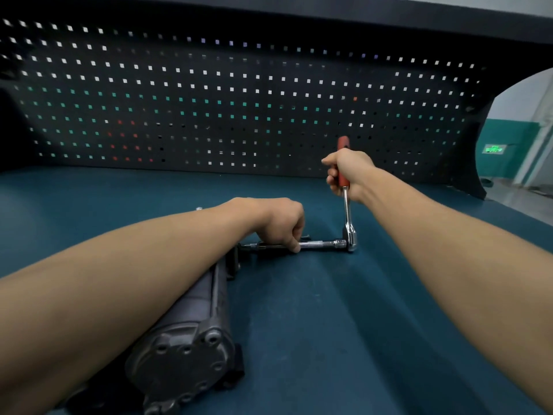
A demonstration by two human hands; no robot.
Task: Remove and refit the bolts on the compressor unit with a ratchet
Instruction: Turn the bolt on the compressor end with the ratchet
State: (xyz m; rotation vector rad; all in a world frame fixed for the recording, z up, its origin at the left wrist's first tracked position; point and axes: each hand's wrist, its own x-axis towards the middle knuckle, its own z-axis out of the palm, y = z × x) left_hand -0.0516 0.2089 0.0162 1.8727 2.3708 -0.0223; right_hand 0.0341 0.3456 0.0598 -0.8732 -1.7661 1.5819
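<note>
Compressor unit (pixel 185 333), dark grey and long, lying on its side at the near left of the blue-green surface (pixel 329 324). Long axis from the near left away toward the middle, a little to the right. Round end cover (pixel 182 354) with several bolt holes turned to the viewer; far end pointing to the back and meeting the tool there. Much of the body hidden under the left forearm, stretched along it.

Ratchet (pixel 348 217) to the right of the far end, chrome head low near the surface, red handle (pixel 342 175) going away toward the back, at a right angle to the extension bar (pixel 321 244). Bar level, from the ratchet head leftward to the far end of the unit; the joint itself dark and not readable. Not clear whether the handle stands upright or only leans back.

Left hand (pixel 281 223) clenched over the bar, fingers curled round it close to the unit. Right hand (pixel 348 172) wrapped around the red handle in a closed fist, top of the handle showing above it.

Behind, black pegboard (pixel 239 100) with square holes across the whole back, dark shelf (pixel 359 13) over it. Green lit sign (pixel 493 149) on a far wall at the right. Small shiny metal piece (pixel 199 208) on the surface just behind the left forearm, too small to name.
</note>
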